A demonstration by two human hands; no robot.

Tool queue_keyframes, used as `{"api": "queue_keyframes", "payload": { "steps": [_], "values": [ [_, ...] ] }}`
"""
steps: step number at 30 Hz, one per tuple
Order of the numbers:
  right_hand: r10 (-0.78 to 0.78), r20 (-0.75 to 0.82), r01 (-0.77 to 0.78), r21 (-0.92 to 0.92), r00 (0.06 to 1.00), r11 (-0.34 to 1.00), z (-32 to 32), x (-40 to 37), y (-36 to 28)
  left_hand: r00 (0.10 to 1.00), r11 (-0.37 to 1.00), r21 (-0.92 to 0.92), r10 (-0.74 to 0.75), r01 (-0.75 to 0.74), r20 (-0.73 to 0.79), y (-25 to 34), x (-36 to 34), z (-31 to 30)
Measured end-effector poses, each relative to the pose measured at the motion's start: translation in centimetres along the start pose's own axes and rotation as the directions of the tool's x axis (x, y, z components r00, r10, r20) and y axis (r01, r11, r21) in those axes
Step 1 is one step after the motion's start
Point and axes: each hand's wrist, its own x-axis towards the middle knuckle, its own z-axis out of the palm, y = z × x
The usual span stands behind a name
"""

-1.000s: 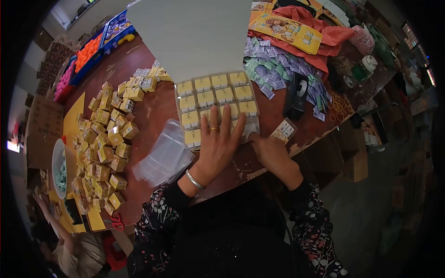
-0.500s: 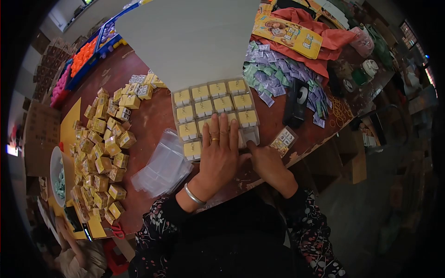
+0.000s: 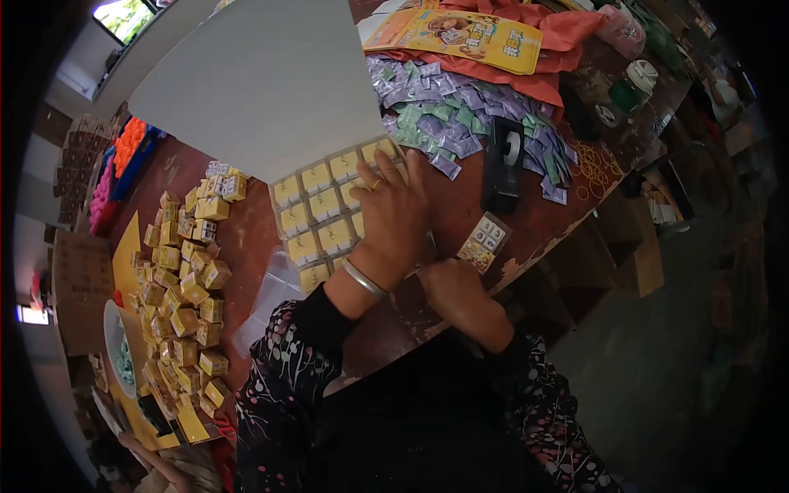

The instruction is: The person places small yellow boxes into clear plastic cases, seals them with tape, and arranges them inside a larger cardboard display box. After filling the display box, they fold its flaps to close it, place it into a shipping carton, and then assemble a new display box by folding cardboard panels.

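A clear plastic tray (image 3: 306, 200) with several compartments holds yellow-topped small boxes in rows. My left hand (image 3: 390, 209), with a ring and a silver bracelet, lies over the tray's right side. Its fingers are spread and reach toward the far right corner, covering some compartments. Close to the tray's near right corner is my right hand (image 3: 460, 292), its fingers curled; what they hold, if anything, is hidden. Just beyond it lies a small card with white squares (image 3: 483, 241). Clear plastic sleeves (image 3: 267, 308) lie by the tray's near left side, partly hidden by my left arm.
Yellow boxes (image 3: 185, 304) are heaped on the left. A large grey board (image 3: 263, 82) extends behind the tray. Purple and green sachets (image 3: 444, 115), a black tape dispenser (image 3: 503, 164) and rubber bands (image 3: 596, 168) lie to the right. A person's arm (image 3: 152, 460) shows at lower left.
The view has shifted and turned. My left hand has slid rightward over the tray toward its far right corner, uncovering middle boxes. My right hand has drawn slightly nearer to me, its fingers more curled.
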Motion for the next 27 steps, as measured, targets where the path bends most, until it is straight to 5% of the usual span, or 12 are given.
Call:
{"api": "queue_keyframes", "payload": {
  "steps": [6, 12, 20, 27],
  "values": [
    [-0.001, -0.035, 0.001, 0.016, 0.999, 1.0, 1.0, 0.1, 0.4, 0.992, 0.998, -0.041, 0.049, -0.045, 0.114, -0.5, 0.0, -1.7],
    [0.015, -0.099, -0.01, 0.05, 0.995, 0.999, 2.2, 1.3, 1.2, 0.999, 0.997, -0.073, 0.015, -0.011, 0.052, -1.0, 0.5, 0.0],
    [0.047, -0.107, -0.031, 0.138, 0.993, 0.99, 0.7, 1.2, 1.0, 0.969, 0.811, -0.538, 0.138, -0.229, -0.204, -7.1, -4.3, -5.6],
    [0.131, -0.428, -0.005, 0.284, 0.894, 0.959, 0.2, -1.3, -0.7, 0.941, 0.904, -0.321, 0.198, -0.284, -0.275, -6.5, -9.8, -2.6]
  ]
}}
